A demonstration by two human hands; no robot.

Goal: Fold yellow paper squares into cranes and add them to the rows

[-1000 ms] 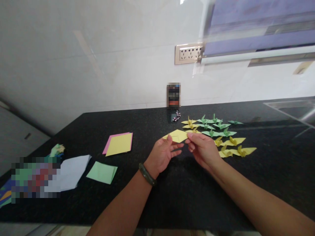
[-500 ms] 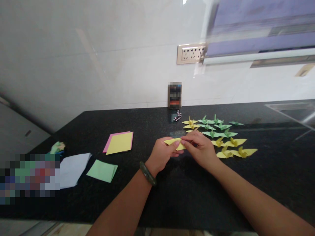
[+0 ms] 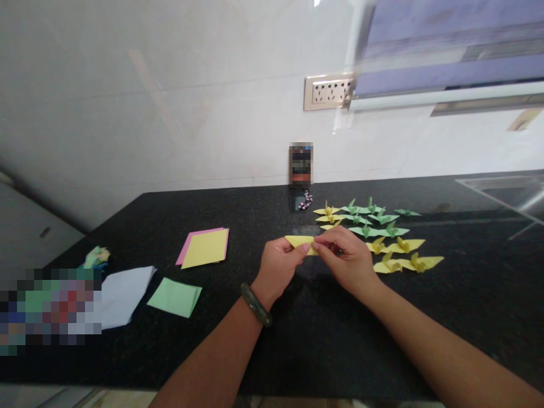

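Note:
A small folded piece of yellow paper is held between both hands above the dark counter. My left hand grips its left part, thumb lying on the front face. The thumb and fingertips of my right hand pinch its right end. Right beside that hand stand folded paper cranes: yellow ones in front and green ones behind, with a few more yellow cranes at the back left, partly hidden by my right hand.
On the left of the black counter lie yellow and pink paper sheets, a folded green paper and white paper. A phone-like object with a beaded strap leans on the wall below a socket.
The yellow paper has tilted slightly, showing a straighter upper edge, and the left fingers below it have drawn in out of sight. Both hands keep hold of it.

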